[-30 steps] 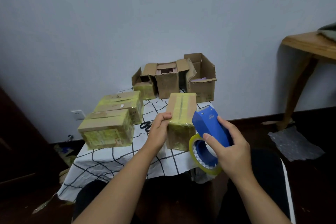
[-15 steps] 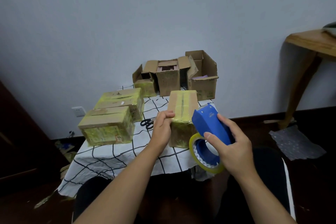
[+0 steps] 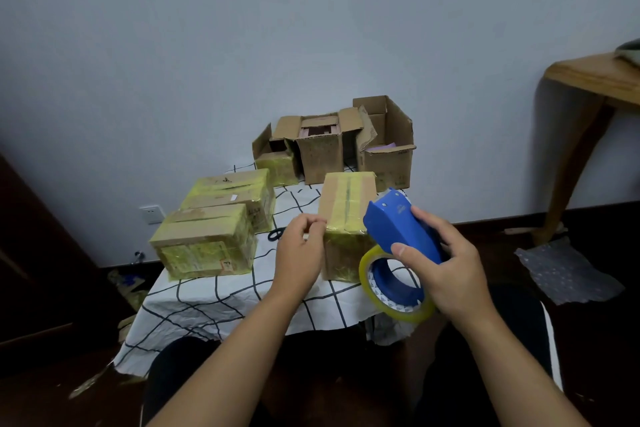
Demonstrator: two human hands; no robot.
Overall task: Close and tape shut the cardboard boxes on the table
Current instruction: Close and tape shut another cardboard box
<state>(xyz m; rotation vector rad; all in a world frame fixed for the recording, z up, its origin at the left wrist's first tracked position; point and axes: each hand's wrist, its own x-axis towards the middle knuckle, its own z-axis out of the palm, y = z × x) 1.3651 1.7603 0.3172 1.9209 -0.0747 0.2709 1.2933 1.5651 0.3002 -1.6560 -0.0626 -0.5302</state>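
head: taped box [image 3: 347, 204] btwn hands; l hand [image 3: 300, 255] curled beside it, r hand [image 3: 446, 267] grips dispenser [image 3: 398, 229].

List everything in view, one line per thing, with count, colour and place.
taped boxes: 3, brown with yellowish tape, two at table's left, one in the middle
open boxes: 3, brown, table's far edge
tape dispenser: 1, blue, held above table's near right corner
tape roll: 1, yellowish, on dispenser
scissors: 1, black, between boxes
tablecloth: 1, white, black grid
wooden table: 1, far right
left hand: at middle box's near left edge
right hand: grips dispenser
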